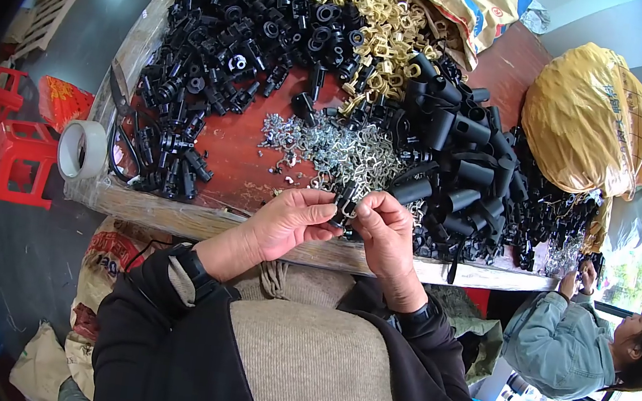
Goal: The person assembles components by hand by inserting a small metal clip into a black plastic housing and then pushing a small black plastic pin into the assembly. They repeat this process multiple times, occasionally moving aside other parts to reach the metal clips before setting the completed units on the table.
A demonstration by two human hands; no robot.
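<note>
At the table's near edge, my left hand [298, 222] and my right hand [387, 238] meet around a small black plastic part [347, 202]. The fingers of both are closed on it, and a bit of pale metal shows at its side. Just beyond lies a heap of bent silver metal clips [364, 153], with small screws [295, 134] spread to its left. Black plastic fittings [229, 34] are piled at the far left. Yellow plastic clips [380, 30] lie at the far middle, and black tube-shaped sleeves [468, 131] are heaped on the right.
Scissors [126, 110] and a roll of white tape [83, 150] sit at the table's left edge. A large yellow sack [588, 114] stands at the right. Red stools [22, 161] are on the floor at left. Another person [570, 339] works at the table's right end.
</note>
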